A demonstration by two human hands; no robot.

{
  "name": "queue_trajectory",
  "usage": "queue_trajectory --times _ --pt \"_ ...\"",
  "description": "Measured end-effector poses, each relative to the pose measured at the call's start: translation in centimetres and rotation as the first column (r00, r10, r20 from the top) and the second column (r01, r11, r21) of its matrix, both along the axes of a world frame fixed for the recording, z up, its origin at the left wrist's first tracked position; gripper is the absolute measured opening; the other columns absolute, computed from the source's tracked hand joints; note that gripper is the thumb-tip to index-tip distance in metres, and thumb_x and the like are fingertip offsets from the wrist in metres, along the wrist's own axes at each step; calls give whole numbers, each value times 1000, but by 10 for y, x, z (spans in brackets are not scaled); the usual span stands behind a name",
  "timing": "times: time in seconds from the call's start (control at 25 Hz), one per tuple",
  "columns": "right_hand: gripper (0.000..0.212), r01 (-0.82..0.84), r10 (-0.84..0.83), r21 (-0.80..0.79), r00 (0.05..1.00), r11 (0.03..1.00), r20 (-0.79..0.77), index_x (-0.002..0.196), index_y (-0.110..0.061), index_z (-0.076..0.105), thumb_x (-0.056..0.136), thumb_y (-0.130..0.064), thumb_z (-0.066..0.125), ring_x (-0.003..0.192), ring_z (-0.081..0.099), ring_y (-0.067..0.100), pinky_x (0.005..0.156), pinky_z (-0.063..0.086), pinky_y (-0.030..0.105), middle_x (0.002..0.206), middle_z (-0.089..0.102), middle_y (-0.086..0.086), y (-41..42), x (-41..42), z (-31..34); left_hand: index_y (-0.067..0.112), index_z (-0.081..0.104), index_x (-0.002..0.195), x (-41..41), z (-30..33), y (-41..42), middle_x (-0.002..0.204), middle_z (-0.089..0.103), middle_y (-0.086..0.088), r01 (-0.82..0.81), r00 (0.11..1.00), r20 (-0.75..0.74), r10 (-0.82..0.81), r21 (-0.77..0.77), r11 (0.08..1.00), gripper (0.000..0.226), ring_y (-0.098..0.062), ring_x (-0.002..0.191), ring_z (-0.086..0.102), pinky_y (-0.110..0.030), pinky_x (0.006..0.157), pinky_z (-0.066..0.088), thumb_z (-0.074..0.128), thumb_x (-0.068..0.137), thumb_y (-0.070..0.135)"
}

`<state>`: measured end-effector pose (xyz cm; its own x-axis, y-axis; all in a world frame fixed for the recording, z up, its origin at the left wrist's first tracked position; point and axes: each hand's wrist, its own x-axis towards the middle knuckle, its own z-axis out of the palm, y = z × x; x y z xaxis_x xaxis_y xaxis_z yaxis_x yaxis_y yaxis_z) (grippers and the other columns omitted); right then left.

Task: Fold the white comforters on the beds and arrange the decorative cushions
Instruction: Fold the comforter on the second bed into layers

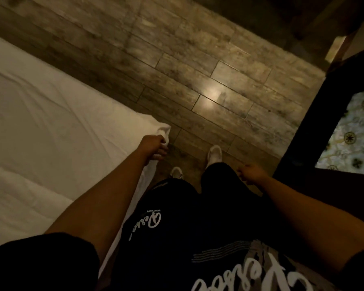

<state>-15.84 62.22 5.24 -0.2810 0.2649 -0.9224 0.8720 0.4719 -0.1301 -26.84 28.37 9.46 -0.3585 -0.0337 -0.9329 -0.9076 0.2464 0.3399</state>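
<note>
A white comforter (42, 122) covers the bed along the left side of the view, with soft creases across it. My left hand (153, 147) is closed on the comforter's corner at the bed's near edge, just above the floor. Lower down at the left, a thicker layer of white bedding (13, 198) lies in a fold. My right hand (251, 174) hangs beside my right leg with fingers loosely curled and nothing in it. No cushion is in view.
Wood-look floor tiles (198, 70) fill the middle, with a bright light reflection on them. A dark frame with a patterned tiled surface (353, 139) stands at the right. My two white shoes (214, 153) are on the floor between bed and frame.
</note>
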Motion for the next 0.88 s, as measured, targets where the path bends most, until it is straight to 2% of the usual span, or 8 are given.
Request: queue_trajectory --times 0.12,0.24,0.32,0.44,0.52,0.64,0.76,0.88 --pt "20 -51 60 -60 985 997 162 90 -5 58 101 -12 43 67 50 24 64 41 32 78 52 11 32 -44 8 2 61 109 -58 2 24 95 67 -18 -36 998 -56 36 -14 999 25 -29 81 67 -34 66 56 49 95 19" --pt "20 -117 127 -89 984 989 125 105 -8 64 100 -17 47 90 62 28 77 47 33 99 63 14 58 -134 5 4 60 105 -98 3 42 92 66 -16 -97 995 -24 95 -71 993 20 -27 77 65 -33 64 54 46 98 17" --pt "19 -6 17 -129 996 992 88 88 -9 64 99 -14 49 78 62 26 72 48 34 87 63 13 55 -190 8 5 60 97 -102 2 44 92 66 -19 -127 991 25 133 -150 980 18 -31 75 65 -35 65 54 47 97 18" --pt "27 -113 122 -194 992 974 37 72 -6 53 98 -3 46 52 54 21 53 43 29 69 50 14 38 -266 25 -3 64 108 -81 -16 38 110 67 -25 34 991 133 5 -292 956 37 -40 97 67 -45 81 55 54 89 27" --pt "24 -168 171 -185 985 968 -1 75 -6 57 98 -7 49 55 55 23 55 43 28 70 54 15 17 -313 34 -6 63 113 -65 -14 36 113 66 -24 32 986 163 23 -328 944 41 -38 100 65 -38 77 52 53 92 28" --pt "19 -292 287 -230 956 928 -57 87 -2 63 98 -9 49 59 56 26 56 44 29 79 59 17 -37 -386 36 -6 65 107 -52 -17 25 103 67 -22 -119 961 195 195 -347 930 34 -27 80 58 -31 68 47 49 97 22" --pt "19 -378 359 -268 926 886 -121 106 3 64 97 -11 53 63 57 27 56 45 30 87 61 19 -95 -448 31 8 60 81 -55 -31 8 83 61 -12 -193 920 260 292 -348 917 25 -20 61 52 -33 70 48 48 97 22" --pt "20 -413 387 -268 910 870 -148 106 5 63 97 -11 53 58 53 23 47 43 24 83 59 19 -147 -504 29 16 49 66 -89 -49 -23 73 52 -5 -260 896 270 354 -327 908 34 -13 59 46 -28 74 43 48 100 21"
